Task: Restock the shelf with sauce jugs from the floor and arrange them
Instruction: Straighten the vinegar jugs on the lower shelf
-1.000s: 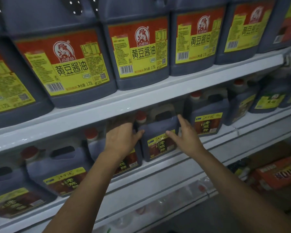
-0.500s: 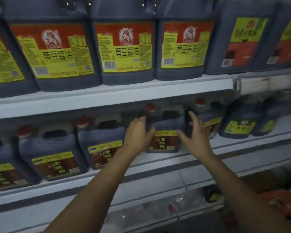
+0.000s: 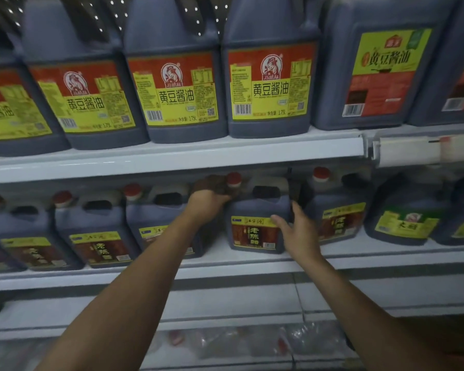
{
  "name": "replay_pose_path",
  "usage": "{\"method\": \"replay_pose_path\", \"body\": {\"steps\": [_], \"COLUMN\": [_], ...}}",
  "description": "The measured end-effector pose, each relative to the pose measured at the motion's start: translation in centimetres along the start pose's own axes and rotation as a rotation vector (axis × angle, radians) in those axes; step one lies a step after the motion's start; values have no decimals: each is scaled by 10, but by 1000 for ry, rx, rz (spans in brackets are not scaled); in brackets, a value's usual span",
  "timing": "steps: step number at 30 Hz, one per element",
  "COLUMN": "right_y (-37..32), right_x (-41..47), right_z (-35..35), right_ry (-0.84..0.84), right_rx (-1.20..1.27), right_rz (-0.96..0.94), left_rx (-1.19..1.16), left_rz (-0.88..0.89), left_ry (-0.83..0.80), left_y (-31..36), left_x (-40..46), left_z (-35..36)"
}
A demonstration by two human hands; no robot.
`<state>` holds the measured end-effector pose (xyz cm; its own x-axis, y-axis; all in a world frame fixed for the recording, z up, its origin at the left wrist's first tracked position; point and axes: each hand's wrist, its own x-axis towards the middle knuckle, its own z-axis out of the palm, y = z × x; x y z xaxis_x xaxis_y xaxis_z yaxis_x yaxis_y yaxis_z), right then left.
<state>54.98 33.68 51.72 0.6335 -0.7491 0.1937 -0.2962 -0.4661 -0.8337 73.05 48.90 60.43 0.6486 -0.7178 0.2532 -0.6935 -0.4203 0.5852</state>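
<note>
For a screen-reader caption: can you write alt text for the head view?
Two bare hands adjust a red-capped jug on the middle shelf: the left hand grips its shoulder by the cap, the right hand lies open against its label corner. Similar jugs flank it; bigger yellow-labelled jugs fill the shelf above.

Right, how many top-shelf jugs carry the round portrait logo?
4, side by side from the left: first jug cut by the frame, second jug, third jug, fourth jug. More may hide behind.
</note>
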Motion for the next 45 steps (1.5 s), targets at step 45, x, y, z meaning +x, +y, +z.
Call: {"method": "replay_pose_path", "body": {"steps": [45], "right_y": [54], "right_x": [5], "right_z": [-120], "right_ry": [314], "right_rx": [-373], "right_rz": [-151], "left_rx": [367], "left_rz": [392], "left_ry": [-80], "left_y": [128], "left_x": [-1], "left_z": [110]}}
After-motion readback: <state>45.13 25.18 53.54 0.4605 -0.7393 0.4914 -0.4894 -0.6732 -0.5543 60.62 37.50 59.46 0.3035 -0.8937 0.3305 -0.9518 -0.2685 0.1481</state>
